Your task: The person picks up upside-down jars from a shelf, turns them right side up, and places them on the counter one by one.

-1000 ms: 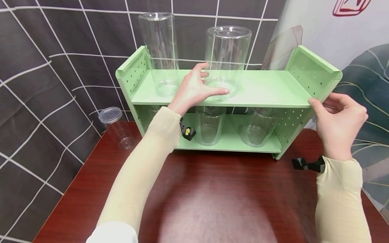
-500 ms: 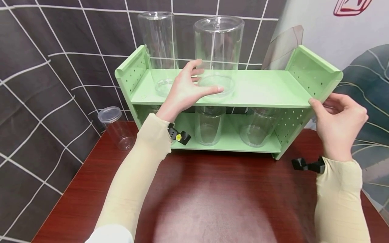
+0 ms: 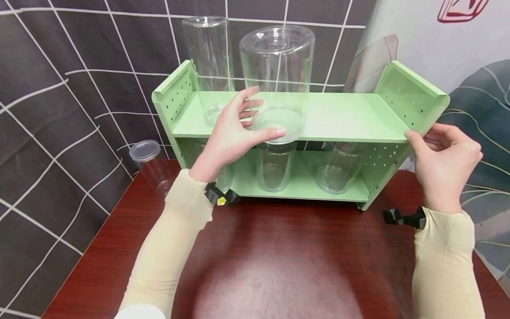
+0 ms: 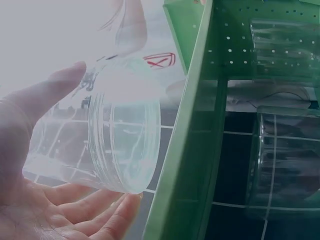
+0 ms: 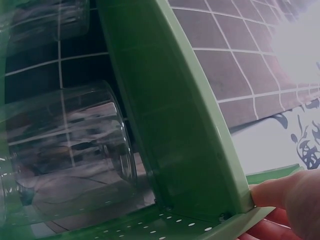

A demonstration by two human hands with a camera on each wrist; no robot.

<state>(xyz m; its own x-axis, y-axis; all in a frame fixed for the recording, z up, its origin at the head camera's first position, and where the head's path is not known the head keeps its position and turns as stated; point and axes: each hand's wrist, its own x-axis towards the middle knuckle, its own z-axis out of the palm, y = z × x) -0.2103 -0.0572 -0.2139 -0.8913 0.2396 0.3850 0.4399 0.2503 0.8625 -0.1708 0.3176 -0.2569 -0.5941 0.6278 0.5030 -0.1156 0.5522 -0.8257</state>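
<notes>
My left hand (image 3: 229, 133) grips a wide, clear plastic jar (image 3: 280, 84) near its bottom, thumb in front and fingers around the left side. The jar leans slightly, and its base overlaps the upper shelf's front edge in the head view. In the left wrist view, the jar's ridged base (image 4: 132, 140) is just off the green edge. At the other end, my right hand (image 3: 448, 164) pinches the right front corner of the green two-tier rack (image 3: 346, 117); the right wrist view shows the thumb on that edge.
A taller, narrower clear jar (image 3: 211, 62) stands on the upper shelf's left. Several clear jars sit below, including a middle jar (image 3: 275, 170) and a right jar (image 3: 334, 177). A lidded jar (image 3: 145, 151) stands left of the rack on the red-brown table (image 3: 299, 257).
My left hand has brought the wide jar off the upper shelf, leftward and toward me, and the jar tilts a little now. The right hand stays at the rack's corner.
</notes>
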